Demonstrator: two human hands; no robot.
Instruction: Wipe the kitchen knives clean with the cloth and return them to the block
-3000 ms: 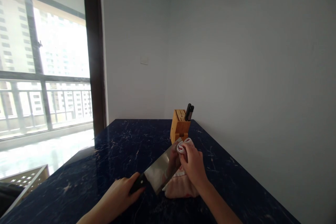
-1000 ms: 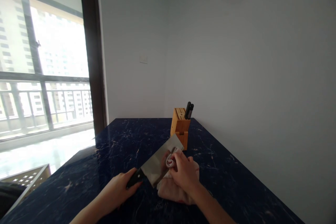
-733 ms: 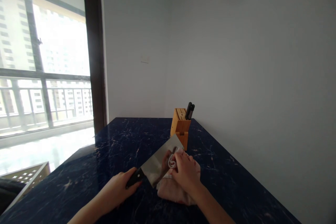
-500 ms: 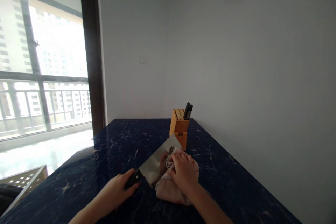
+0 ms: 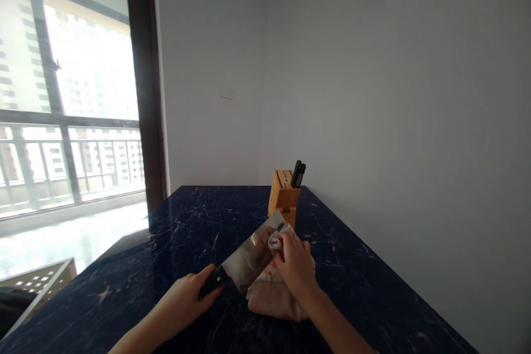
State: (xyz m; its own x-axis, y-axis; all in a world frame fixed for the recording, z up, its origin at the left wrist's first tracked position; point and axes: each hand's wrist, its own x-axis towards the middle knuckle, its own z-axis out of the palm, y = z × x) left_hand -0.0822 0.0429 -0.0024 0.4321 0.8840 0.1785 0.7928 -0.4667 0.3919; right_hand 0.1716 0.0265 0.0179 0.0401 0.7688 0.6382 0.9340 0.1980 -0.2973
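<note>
My left hand [image 5: 188,298] is wrapped round the black handle of a cleaver [image 5: 251,257], whose broad shiny blade points up and to the right. A folded pale cloth with reddish marks [image 5: 276,298] is bunched in my right hand [image 5: 295,265]. The rolled edge of that cloth lies against the blade near its far end. Part of the blade is hidden behind the cloth and fingers. Just beyond the blade tip stands a wooden knife block [image 5: 284,193] with black handles [image 5: 297,173] sticking out of its top.
A dark blue marbled table [image 5: 199,232] stretches ahead to the grey wall [image 5: 373,121]. At the lower left is a pale basket-like container with square holes [image 5: 41,285], holding something dark. A large window [image 5: 83,99] fills the left side.
My right hand has slid the cloth's rolled edge a little up along the blade, toward its far end. The left hand's grip on the cleaver is nearly unchanged.
</note>
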